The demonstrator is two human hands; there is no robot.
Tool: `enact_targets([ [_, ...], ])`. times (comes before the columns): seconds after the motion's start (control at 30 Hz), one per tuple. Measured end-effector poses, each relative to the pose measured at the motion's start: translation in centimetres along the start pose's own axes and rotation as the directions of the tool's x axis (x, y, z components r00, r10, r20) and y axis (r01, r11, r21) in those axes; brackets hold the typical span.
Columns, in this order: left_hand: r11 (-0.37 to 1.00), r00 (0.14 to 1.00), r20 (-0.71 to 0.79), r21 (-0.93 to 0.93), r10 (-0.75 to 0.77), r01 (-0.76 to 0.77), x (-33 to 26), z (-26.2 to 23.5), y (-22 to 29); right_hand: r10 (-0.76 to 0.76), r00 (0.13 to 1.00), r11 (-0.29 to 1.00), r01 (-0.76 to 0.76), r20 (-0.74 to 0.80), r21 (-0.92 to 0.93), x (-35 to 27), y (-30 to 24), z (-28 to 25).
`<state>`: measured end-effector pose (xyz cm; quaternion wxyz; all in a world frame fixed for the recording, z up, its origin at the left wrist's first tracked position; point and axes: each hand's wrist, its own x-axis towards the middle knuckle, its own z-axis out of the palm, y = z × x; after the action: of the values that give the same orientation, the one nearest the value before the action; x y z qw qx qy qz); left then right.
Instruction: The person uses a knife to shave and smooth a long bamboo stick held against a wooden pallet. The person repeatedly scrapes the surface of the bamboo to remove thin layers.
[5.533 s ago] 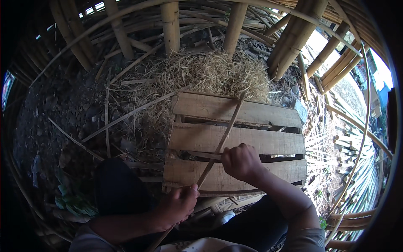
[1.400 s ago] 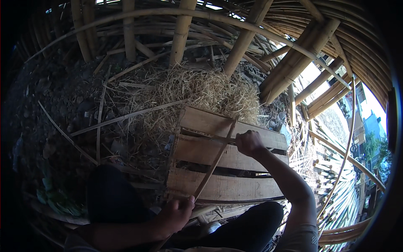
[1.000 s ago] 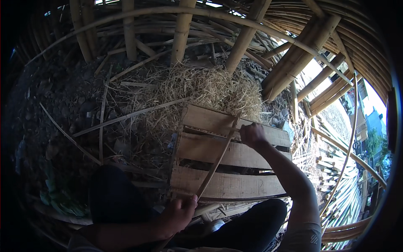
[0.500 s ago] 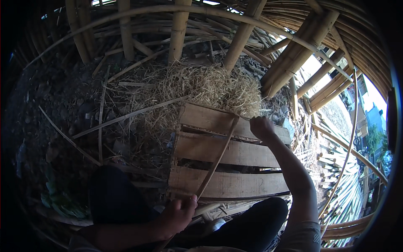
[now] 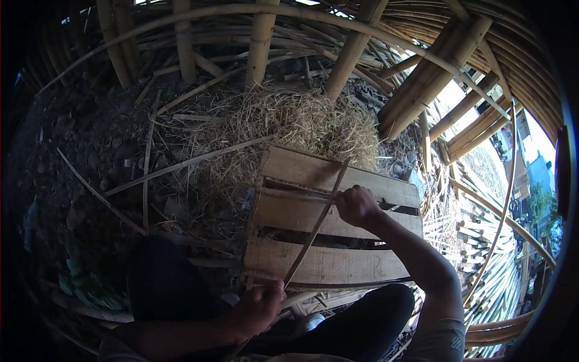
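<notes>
A long thin bamboo strip [image 5: 313, 229] runs diagonally across a wooden slatted pallet [image 5: 338, 268] in front of me. My left hand [image 5: 259, 309] grips the strip's near end just below the pallet's front edge. My right hand [image 5: 357, 205] is a closed fist around the strip farther up, over the second plank. I cannot make out whether this fist holds anything else. The strip's far tip reaches the pallet's back plank beside a heap of dry straw [image 5: 301, 120]. My dark-clothed knees [image 5: 163, 283] frame the near side.
Thick bamboo poles [image 5: 260, 42] lean upright behind the straw, and more poles [image 5: 434, 78] slant at the back right. Loose bamboo slivers [image 5: 181, 163] lie on the dark ground to the left. A stack of split bamboo strips [image 5: 488, 289] lies at the right.
My right hand slid up the strip toward the far plank, then came back a little toward me. My left hand kept its hold at the near end.
</notes>
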<state>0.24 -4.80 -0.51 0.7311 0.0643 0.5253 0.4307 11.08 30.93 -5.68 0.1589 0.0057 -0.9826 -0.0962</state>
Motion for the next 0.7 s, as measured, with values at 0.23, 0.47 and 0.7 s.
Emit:
enact_targets([
  [0.23,0.999,1.0,0.019,-0.036,-0.005,0.006,-0.2,0.1,0.2,-0.169,0.967,0.985,0.162,-0.188,-0.054,-0.7,-2.0,-1.0],
  [0.47,0.999,1.0,-0.016,0.034,-0.016,0.016,-0.3,1.1,0.5,-0.083,0.992,0.984,0.066,-0.098,-0.164,-2.0,1.0,-1.8],
  [0.7,0.984,0.996,-0.05,0.166,0.068,-0.059,0.9,0.7,-0.8,-0.039,0.998,0.972,0.026,-0.053,-0.234,-2.2,-1.7,-3.2],
])
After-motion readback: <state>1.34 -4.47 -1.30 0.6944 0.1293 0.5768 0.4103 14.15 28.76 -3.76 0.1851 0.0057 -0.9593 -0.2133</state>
